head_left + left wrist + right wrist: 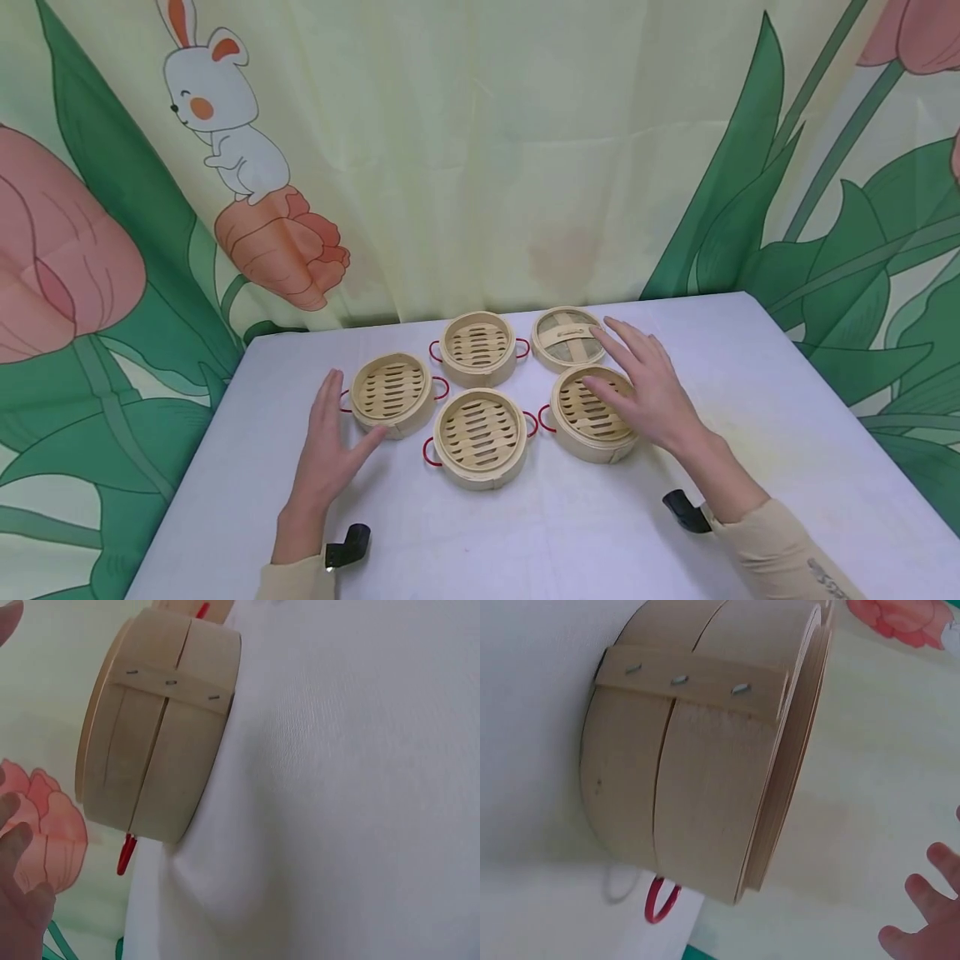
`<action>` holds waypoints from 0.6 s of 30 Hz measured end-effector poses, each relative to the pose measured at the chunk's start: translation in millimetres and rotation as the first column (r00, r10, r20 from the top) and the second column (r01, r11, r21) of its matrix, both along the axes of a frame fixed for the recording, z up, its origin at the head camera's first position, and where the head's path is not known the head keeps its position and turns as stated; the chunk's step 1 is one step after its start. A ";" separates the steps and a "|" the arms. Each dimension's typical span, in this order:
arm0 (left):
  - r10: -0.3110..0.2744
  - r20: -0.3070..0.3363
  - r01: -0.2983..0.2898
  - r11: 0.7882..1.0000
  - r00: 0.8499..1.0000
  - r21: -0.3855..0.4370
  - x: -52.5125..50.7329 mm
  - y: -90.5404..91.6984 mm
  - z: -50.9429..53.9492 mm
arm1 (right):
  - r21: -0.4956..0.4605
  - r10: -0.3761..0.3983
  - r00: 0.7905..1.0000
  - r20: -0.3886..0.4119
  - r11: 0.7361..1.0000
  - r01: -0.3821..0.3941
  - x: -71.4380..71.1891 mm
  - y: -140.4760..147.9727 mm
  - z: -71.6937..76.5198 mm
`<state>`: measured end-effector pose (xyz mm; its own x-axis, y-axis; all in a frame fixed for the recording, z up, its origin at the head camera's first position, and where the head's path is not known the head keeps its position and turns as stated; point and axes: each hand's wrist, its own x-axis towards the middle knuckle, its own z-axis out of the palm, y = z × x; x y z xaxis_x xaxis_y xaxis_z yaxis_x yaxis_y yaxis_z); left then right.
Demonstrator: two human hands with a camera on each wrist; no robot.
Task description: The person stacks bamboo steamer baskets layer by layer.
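Observation:
Several small round bamboo steamer baskets with slatted bases and red side handles sit on the table. My left hand (326, 454) is spread beside the left steamer basket (392, 387), thumb near its front rim; I cannot tell if it touches. Above the right steamer basket (592, 408) hovers my right hand (652, 387), fingers spread, partly covering it. In the right wrist view, that basket's stapled wall (697, 765) is close, with the fingertips apart from it. The front steamer basket (480, 437) lies between the hands. Neither hand holds anything.
At the back stand another steamer basket (478, 346) and a woven bamboo lid (562, 346) with a strap across its top. A white cloth covers the table (525, 542). Behind it hangs a curtain (480, 167) printed with a rabbit, tulips and leaves.

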<state>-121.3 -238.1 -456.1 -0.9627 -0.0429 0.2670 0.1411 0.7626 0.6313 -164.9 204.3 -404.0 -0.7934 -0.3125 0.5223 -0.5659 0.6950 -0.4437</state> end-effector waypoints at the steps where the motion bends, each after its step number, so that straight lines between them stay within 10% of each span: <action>1: 0.000 0.007 0.000 1.000 1.000 0.013 -0.7 1.0 -0.4 | 0.008 0.004 1.000 0.001 1.000 -0.004 0.0 -2.5 0.2; 18: 0.028 0.036 -0.032 0.990 0.999 0.134 -7.8 14.6 -8.6 | 0.051 0.186 0.982 -0.027 0.982 -0.184 -1.0 -38.3 -7.5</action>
